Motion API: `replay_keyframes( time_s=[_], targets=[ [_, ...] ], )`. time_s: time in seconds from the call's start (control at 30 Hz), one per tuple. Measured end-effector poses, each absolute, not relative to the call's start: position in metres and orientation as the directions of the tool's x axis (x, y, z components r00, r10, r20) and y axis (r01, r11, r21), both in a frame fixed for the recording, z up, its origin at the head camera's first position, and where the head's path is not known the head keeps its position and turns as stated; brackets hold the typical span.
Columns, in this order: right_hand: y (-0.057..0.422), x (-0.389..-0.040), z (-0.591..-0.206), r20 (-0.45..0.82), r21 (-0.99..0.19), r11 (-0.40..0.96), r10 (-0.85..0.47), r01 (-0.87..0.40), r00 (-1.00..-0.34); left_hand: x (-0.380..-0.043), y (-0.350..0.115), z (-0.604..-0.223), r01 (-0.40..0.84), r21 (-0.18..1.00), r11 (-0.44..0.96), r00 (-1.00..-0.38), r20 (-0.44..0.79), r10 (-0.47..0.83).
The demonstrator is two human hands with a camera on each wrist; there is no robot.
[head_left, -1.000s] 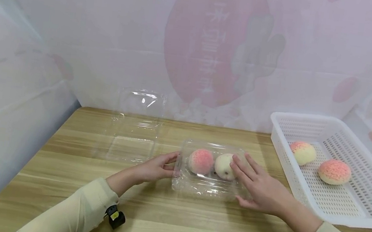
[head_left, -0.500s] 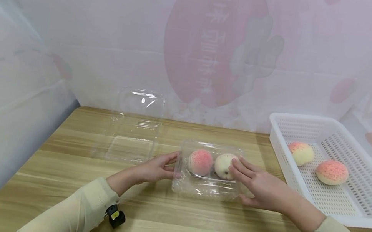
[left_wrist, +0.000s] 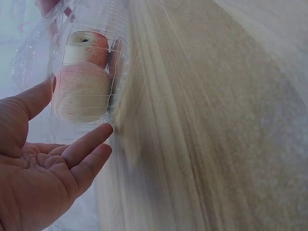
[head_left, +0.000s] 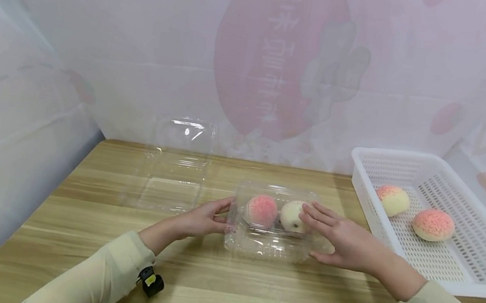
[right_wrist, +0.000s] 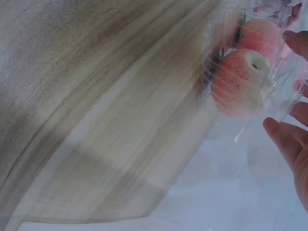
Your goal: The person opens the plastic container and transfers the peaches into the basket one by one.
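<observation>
A clear plastic clamshell box [head_left: 270, 246] lies on the wooden table with two peaches inside. One peach [head_left: 262, 210] looks mostly pink from above, the other peach [head_left: 292, 215] mostly cream. Its lid lies over them; whether it is latched I cannot tell. My left hand [head_left: 201, 221] touches the box's left end, with thumb and fingers extended against the wall in the left wrist view. My right hand [head_left: 347, 242] rests its extended fingers on the lid at the right end, partly covering the cream peach. Its thumb is low, by the front right corner.
A white perforated basket [head_left: 364, 202] stands at the right, holding a cream-and-pink peach [head_left: 394, 200] and a pinker peach [head_left: 434, 225]. Another clear clamshell box [head_left: 171, 193] stands at the back left, lid raised. A printed cloth [head_left: 151, 84] hangs behind the table.
My right hand has shifted slightly up and its fingers have drawn closer together on the lid. The left hand and the box stay nearly in place.
</observation>
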State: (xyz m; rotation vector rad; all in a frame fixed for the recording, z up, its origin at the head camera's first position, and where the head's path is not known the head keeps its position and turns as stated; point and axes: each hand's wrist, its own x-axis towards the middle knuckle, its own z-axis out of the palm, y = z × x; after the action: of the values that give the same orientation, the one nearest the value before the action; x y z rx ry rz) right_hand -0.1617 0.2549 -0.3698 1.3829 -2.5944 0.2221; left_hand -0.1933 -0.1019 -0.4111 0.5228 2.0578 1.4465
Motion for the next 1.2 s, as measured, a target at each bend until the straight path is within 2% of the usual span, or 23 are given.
replay_keyframes(
  time_s=[0.5,0.8,0.97,1.2],
  targets=[
    [0.259,-0.167,-0.365,0.273,-0.031,0.533,-0.809,-0.846,-0.520,-0.193,-0.104,-0.413,-0.002,0.941,0.339,-0.764,-0.221,0.606],
    [0.258,-0.174,-0.352,0.259,-0.081,0.530,-0.807,-0.844,-0.531,-0.194,-0.103,-0.412,-0.017,0.925,0.380,-0.799,-0.241,0.551],
    [0.257,-0.177,-0.343,0.303,-0.095,0.500,-0.809,-0.861,-0.503,-0.195,-0.104,-0.413,-0.014,0.932,0.362,-0.791,-0.232,0.566],
    [0.261,-0.180,-0.333,0.361,-0.124,0.509,-0.777,-0.852,-0.517,-0.196,-0.104,-0.413,-0.013,0.943,0.333,-0.779,-0.218,0.588]
  ],
)
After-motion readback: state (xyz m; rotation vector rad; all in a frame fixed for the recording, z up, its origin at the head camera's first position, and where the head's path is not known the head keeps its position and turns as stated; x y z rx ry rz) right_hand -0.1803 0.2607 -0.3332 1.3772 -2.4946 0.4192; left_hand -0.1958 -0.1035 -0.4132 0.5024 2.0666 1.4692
